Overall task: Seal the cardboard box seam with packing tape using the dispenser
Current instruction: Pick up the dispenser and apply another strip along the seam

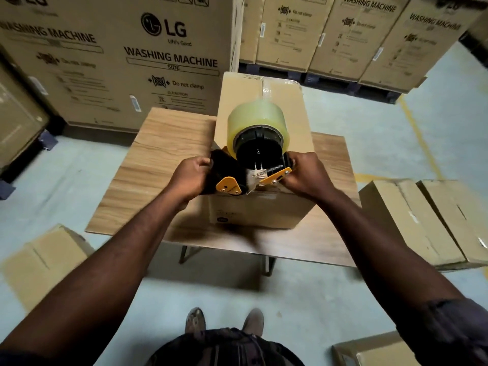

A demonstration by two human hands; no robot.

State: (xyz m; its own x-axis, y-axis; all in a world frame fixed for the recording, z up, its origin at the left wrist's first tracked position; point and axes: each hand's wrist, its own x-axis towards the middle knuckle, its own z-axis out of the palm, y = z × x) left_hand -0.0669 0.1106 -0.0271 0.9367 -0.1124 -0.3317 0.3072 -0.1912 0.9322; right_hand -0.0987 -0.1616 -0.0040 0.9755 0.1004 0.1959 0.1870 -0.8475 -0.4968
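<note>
On the wooden worktop [158, 159] stands the cardboard box [287, 114], its flaps closed and its top seam [264, 83] running away from the person, with clear tape glinting along the far stretch. Over the box's near top edge the tape dispenser [254, 167] is held in both hands, its big roll of clear tape [253, 116] uppermost. The left hand [188, 178] has its fingers curled round the black handle, beside an orange side plate. The right hand [303, 175] grips the opposite end, fingers closed on the frame by the spring and orange arm. Whether the dispenser touches the box cannot be told. Large washing machine cartons [132, 62] stand behind, and smaller cardboard boxes [422, 220] lie on the floor [356, 109].
</note>
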